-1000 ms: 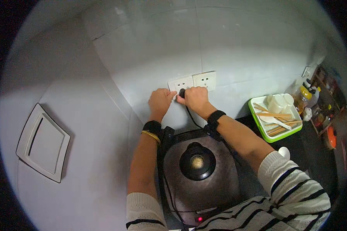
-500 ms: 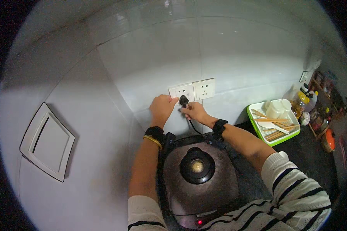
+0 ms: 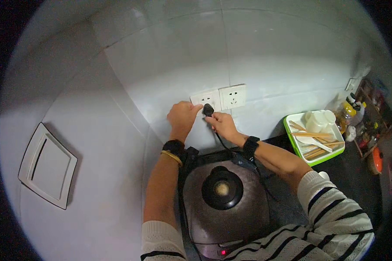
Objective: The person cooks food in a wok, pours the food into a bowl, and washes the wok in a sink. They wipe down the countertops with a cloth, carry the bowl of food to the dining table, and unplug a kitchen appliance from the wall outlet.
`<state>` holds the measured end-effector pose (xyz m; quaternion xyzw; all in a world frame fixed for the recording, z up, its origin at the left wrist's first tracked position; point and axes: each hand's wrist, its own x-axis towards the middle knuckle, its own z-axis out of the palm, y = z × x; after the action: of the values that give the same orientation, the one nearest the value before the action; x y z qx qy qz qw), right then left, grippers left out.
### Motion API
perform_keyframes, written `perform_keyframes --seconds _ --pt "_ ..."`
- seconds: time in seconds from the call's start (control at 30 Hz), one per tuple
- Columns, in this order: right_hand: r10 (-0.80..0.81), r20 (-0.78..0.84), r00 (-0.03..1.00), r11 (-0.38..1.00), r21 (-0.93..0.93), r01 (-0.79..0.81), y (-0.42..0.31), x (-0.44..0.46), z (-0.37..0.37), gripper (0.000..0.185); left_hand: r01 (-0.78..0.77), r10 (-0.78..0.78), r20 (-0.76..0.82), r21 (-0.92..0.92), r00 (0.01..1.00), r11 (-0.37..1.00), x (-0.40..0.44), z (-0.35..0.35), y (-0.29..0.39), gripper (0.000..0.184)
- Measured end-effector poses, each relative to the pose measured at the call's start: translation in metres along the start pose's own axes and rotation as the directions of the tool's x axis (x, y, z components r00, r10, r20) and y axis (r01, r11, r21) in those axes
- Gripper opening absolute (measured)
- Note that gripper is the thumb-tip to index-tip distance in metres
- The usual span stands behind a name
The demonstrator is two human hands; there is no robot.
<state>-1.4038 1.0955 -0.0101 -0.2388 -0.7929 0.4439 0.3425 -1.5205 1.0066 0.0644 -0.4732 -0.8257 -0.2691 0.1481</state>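
Observation:
A black power plug point(image 3: 208, 109) sits against the lower part of the left wall socket point(image 3: 203, 99). My right hand point(image 3: 223, 125) is closed, thumb and fingers pinching the plug's lower end where the cord point(image 3: 221, 140) starts. Just left of the plug is my left hand point(image 3: 183, 117), its thumb stretched out to the socket's lower edge and touching near the plug. The other left fingers are mostly out of sight, and nothing shows in that hand. Below my forearms stands a brown rice cooker point(image 3: 226, 213) with a round black steam vent point(image 3: 222, 189) and a lit red digit on its front.
A second socket point(image 3: 233, 96) adjoins the first. To the right, a green-rimmed white tray point(image 3: 307, 161) holds cups, chopsticks and a white spoon. Bottles point(image 3: 347, 111) and a cluttered rack point(image 3: 378, 135) stand beyond it. On the left wall is a white panel point(image 3: 50, 169).
The view has shifted slightly. Both hands keep their places at the socket and plug, the right still pinching the plug's lower end.

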Motion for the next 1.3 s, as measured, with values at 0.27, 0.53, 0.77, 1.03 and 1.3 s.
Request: perform_keyframes --seconds 0.27,0.53,0.77,1.03,1.3 --pt "-0.172 0.032 0.985 0.983 -0.057 0.174 0.005 0.000 -0.005 0.031 0.022 -0.022 0.008 0.019 1.000 1.000 -0.002 -0.003 0.003 0.041" --pt "-0.067 0.170 0.983 0.983 -0.160 0.094 -0.015 0.003 -0.020 0.035 -0.043 0.043 -0.012 -0.013 0.999 0.999 0.002 0.004 -0.004 0.040" --pt "-0.522 0.032 0.852 0.621 -0.670 0.406 -0.061 -0.009 -0.041 0.049 0.006 -0.005 0.022 -0.008 1.000 1.000 0.003 -0.003 -0.001 0.040" --pt "-0.466 0.084 0.881 0.564 -0.739 0.369 -0.057 0.013 -0.019 0.035 0.030 -0.025 0.061 -0.080 0.998 0.996 0.002 -0.005 0.000 0.036" --pt "-0.634 0.078 0.769 0.453 -0.769 0.451 -0.038 0.017 -0.012 0.026 0.004 0.005 0.091 -0.092 0.996 0.996 0.001 -0.009 -0.002 0.033"
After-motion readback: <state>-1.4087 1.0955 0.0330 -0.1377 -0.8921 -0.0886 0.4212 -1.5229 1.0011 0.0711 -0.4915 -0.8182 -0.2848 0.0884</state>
